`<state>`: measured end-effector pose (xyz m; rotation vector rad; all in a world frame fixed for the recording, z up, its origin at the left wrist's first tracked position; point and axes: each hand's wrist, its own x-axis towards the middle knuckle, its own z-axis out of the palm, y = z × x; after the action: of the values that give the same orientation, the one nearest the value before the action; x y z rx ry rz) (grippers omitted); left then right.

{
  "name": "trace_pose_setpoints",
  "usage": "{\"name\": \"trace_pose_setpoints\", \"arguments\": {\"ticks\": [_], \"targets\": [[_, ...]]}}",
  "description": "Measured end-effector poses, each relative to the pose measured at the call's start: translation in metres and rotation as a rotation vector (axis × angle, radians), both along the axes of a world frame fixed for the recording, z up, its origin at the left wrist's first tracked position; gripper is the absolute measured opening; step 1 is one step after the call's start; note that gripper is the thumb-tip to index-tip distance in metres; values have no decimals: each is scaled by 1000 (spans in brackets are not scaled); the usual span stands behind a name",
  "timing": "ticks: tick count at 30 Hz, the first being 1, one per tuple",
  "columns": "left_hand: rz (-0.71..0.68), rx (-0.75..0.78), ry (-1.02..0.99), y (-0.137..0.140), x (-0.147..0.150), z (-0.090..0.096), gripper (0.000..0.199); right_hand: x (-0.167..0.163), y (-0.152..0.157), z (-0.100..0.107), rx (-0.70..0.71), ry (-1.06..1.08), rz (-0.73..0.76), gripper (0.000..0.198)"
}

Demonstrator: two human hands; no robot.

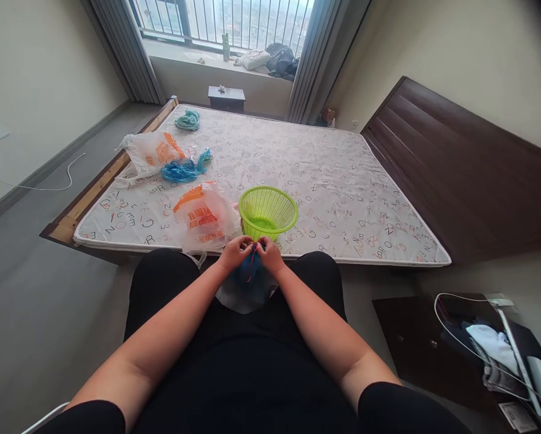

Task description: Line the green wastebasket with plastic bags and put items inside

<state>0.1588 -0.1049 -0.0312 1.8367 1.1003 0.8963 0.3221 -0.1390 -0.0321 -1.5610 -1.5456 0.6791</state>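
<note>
My left hand [235, 252] and my right hand [270, 255] meet between my knees, just in front of the mattress edge. Both are closed, their fingertips pinching a thin red cord [251, 268] at the top of a blue bag [243, 273]. The blue bag hangs below my fingers, partly hidden by them; its exact material is hard to make out. Whitish plastic [238, 299] shows beneath it. A lime-green plastic basket [289, 212] stands upright on the mattress right behind my hands. To its left lies a white plastic bag with orange print [207, 220].
The mattress [343, 199] fills the bed frame. Another printed plastic bag [153, 150], a bundle of blue netting [182, 170] and a teal coil [188, 120] lie at its left. A dark nightstand [406, 337] with cables and folded cloth stands at right.
</note>
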Motion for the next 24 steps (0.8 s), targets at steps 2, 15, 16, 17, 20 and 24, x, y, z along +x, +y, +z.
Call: {"name": "trace_pose_setpoints", "arguments": {"ticks": [2, 15, 16, 17, 20, 24], "targets": [[0, 42, 35, 0, -1, 0, 17, 1, 0, 0, -5, 3, 15, 13], [47, 85, 95, 0, 2, 4, 6, 0, -3, 2, 39, -126, -23, 9], [74, 25, 76, 1, 3, 3, 6, 0, -2, 1, 29, -102, -61, 9], [96, -41, 60, 1, 3, 2, 5, 0, -1, 0, 21, -74, -93, 9], [86, -192, 16, 1, 3, -1, 5, 0, 0, -2, 15, -14, -107, 10], [-47, -174, -65, 0, -1, -4, 16, 0, -2, -1, 25, -1, -38, 12]]}}
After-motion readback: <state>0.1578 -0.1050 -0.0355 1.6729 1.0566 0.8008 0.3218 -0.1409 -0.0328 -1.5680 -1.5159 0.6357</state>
